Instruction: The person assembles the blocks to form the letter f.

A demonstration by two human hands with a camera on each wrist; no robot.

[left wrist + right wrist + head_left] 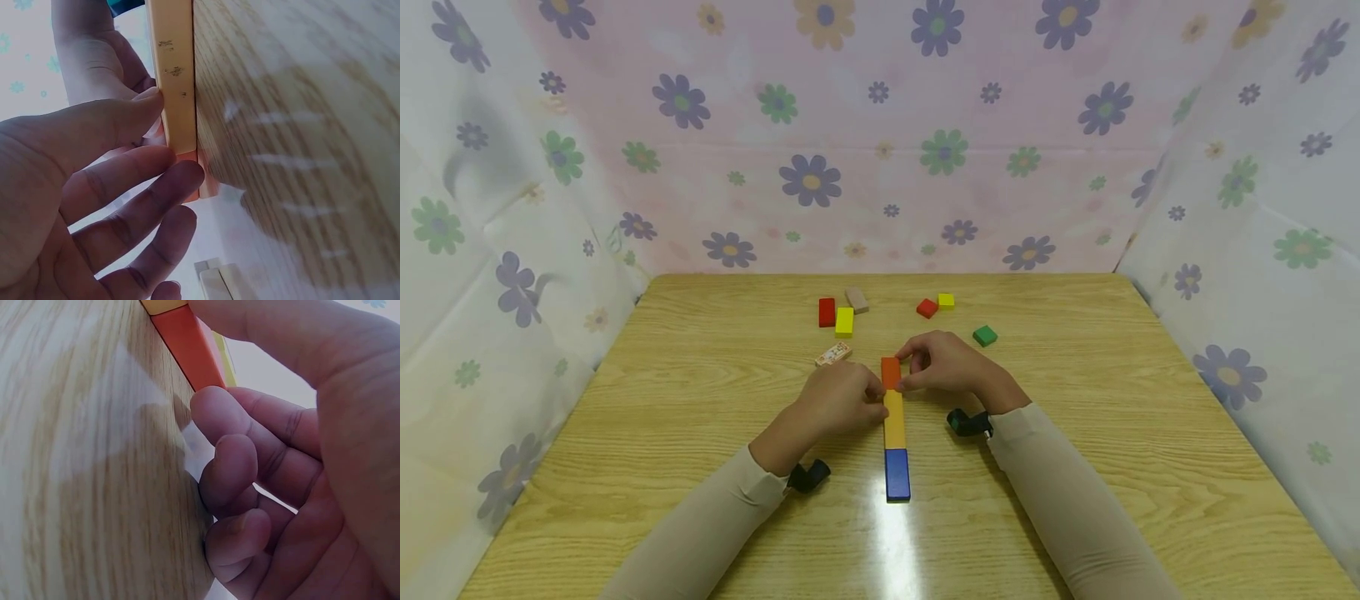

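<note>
Your sleeves (pixel 700 521) flank an outward-running block row (pixel 895 437): left hand (pixel 842 396) touches the yellow block (pixel 177 75), right hand (pixel 945 362) the orange block (pixel 891 372), from opposite sides, fingers apart.

No readable text, labels or numbers

Bounded along the far, left and right edges of the desk (pixel 700 333) by cloth (pixel 850 222), pinkish at the back, whiter at the sides, printed with flowers (pixel 810 181). Wood-grained on top, shining with white glare (pixel 898 546) toward the near edge.
</note>
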